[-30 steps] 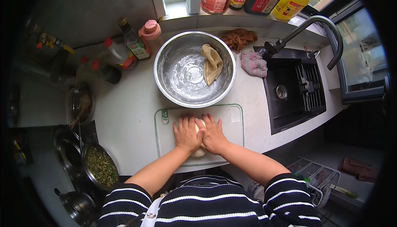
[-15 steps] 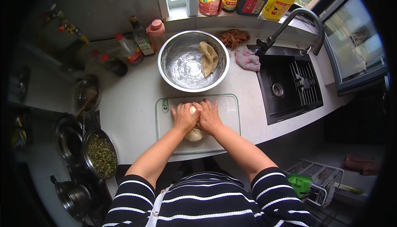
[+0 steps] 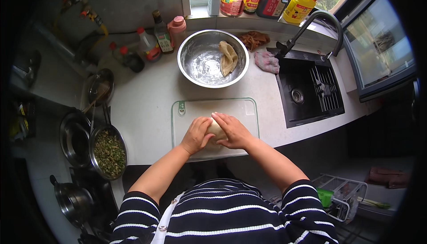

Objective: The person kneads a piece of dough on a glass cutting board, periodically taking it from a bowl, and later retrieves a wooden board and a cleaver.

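Note:
A pale ball of dough [image 3: 215, 129] rests on the translucent, green-rimmed cutting board [image 3: 242, 109] at the counter's near edge. My left hand [image 3: 195, 136] curves around its left side, and my right hand [image 3: 235, 131] cups the right, fingertips almost meeting at the far side. Between the thumbs and forefingers a patch of dough shows; the palms hide the rest. Just beyond the board stands a steel bowl [image 3: 195, 76] with whitish residue inside. A beige cloth [image 3: 228, 59] hangs within it against the right wall.
On the left, a pan [image 3: 110, 154] holds chopped green filling beside the stove. A black sink [image 3: 297, 110] with a dark faucet [image 3: 340, 32] lies to the right. Several bottles line the sill and back left corner. A pink-grey rag [image 3: 267, 61] lies by the sink.
My hands have gone from pressing down on the dough, thumbs crossed, to cupping its two sides. The dough now looks rounder and sits between them. The view has shifted slightly.

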`<state>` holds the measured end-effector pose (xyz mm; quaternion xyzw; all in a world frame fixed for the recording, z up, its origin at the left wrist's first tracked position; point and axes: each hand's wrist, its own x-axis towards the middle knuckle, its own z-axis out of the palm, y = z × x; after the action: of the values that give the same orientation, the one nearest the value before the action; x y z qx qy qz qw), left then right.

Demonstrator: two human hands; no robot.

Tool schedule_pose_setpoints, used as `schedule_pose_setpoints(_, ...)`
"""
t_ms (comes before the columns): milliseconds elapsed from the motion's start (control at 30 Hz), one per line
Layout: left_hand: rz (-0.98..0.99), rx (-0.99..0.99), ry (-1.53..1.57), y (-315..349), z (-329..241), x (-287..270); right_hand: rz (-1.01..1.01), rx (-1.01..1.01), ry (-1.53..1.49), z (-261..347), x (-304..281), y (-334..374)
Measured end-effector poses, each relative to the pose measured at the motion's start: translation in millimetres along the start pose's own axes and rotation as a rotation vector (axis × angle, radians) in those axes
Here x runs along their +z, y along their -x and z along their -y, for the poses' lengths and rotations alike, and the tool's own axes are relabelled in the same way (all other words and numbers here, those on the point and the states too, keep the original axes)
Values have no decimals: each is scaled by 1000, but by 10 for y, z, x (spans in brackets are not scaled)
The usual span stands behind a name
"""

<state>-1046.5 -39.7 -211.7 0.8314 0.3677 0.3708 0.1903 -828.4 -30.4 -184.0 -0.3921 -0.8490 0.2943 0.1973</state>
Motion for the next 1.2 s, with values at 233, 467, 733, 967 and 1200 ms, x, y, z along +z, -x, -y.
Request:
schedule_pose_setpoints(233,76,61,119,-81,-186,-234,62,145,-121,75,-72,-84)
schedule_pose_setpoints(467,-20,-465,191,-11,-265,-247,-316,-224,143,631,-36,-33)
schedule_pose_setpoints(733,-72,-373,-114,-133,-118,153,-146,57,240,499,-32,-79)
schedule_pose_setpoints(967,-5,-370,-185,-6,4,413,-251,75,518,13,492,-131)
schedule_pose_setpoints(1200,-100,-249,-299,-10,252,521,-325,8,469,-120,498,-315)
